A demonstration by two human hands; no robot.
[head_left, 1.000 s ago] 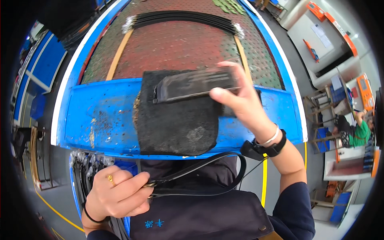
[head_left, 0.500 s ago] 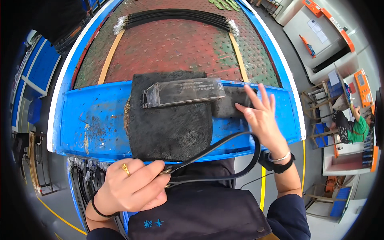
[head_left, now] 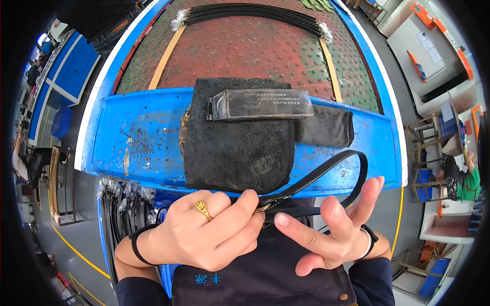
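Below, left grip [head_left: 214, 229] closed on black strap [head_left: 311, 177], right grip [head_left: 334, 242] spread empty, scuffed blue bench [head_left: 153, 143], yellow-lined floor [head_left: 92, 239]

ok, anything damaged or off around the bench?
Mostly surface wear: the blue bench ledge has dark specks and a pale smear toward its left, and the black cloth has a ragged brownish left edge. The black strap shows no obvious damage.
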